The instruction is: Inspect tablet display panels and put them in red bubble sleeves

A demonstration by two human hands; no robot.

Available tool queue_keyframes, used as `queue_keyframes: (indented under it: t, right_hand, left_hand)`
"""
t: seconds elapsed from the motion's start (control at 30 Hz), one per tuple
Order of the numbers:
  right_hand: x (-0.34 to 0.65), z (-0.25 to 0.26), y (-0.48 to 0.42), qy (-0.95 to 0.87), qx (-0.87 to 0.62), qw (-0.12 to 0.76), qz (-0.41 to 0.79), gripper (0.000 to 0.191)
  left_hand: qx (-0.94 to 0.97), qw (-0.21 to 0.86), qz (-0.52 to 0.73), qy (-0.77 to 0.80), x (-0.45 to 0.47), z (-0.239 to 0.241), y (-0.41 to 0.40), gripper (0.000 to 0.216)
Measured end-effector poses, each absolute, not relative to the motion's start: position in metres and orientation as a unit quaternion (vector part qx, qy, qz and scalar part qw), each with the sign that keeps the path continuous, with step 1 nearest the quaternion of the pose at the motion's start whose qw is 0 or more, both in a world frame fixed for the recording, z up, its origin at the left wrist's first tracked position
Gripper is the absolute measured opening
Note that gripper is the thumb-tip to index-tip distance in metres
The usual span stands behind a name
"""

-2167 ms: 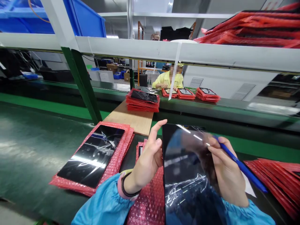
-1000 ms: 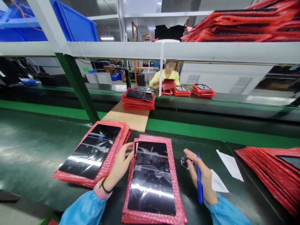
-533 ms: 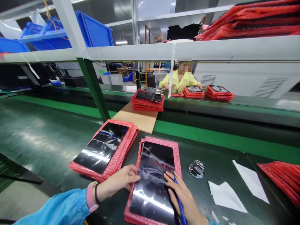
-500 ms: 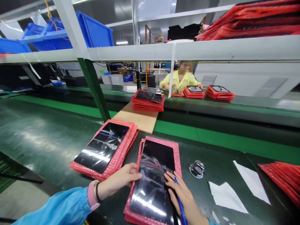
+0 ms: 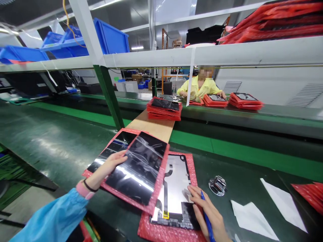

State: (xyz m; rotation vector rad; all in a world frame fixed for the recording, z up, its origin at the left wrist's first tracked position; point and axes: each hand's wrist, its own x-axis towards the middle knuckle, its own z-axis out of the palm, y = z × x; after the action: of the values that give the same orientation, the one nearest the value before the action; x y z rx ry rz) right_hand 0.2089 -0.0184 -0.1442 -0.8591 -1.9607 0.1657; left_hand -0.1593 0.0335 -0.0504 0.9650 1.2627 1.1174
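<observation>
My left hand (image 5: 111, 165) grips the left edge of a glossy black screen panel (image 5: 140, 168) backed by red bubble wrap. It is held tilted over the left stack, where another black panel (image 5: 121, 142) shows on red bubble wrap. To the right lies a panel with its silver back (image 5: 176, 191) facing up, with black tape and a yellow tab, on red bubble wrap (image 5: 156, 232). The raised panel hides its left part. My right hand (image 5: 208, 210) holds a blue pen (image 5: 207, 218) between its fingers, and its fingertips rest at the silver-backed panel's right edge.
A round metal object (image 5: 217, 185) and white paper pieces (image 5: 253, 220) lie to the right. Ahead, a red-wrapped stack (image 5: 164, 109) sits on a wooden board (image 5: 151, 127). A shelf beam (image 5: 161, 57) crosses above. A person in yellow (image 5: 199, 86) sits across the line.
My left hand has lifted the black panel with its red wrap off the right stack and carried it left, exposing the silver-backed panel. My right hand keeps the pen at the right stack.
</observation>
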Motion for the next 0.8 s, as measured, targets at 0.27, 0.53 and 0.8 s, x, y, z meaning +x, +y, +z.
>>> queue_keyframes:
  t: [0.27, 0.53, 0.8]
  right_hand:
    - [0.216, -0.157, -0.015, -0.799, -0.35, 0.457, 0.174, 0.027]
    - [0.196, -0.14, -0.018, -0.536, -0.413, 0.537, 0.504, 0.036]
    - [0.192, -0.13, -0.008, -0.607, -0.55, 0.435, 0.374, 0.038]
  left_hand:
    - [0.374, 0.502, 0.47, 0.622, -0.253, -0.046, 0.035, 0.049]
    - [0.403, 0.258, 0.574, 0.664, -0.246, -0.046, 0.037, 0.038]
    - [0.421, 0.582, 0.472, 0.511, -0.11, -0.058, 0.004, 0.032]
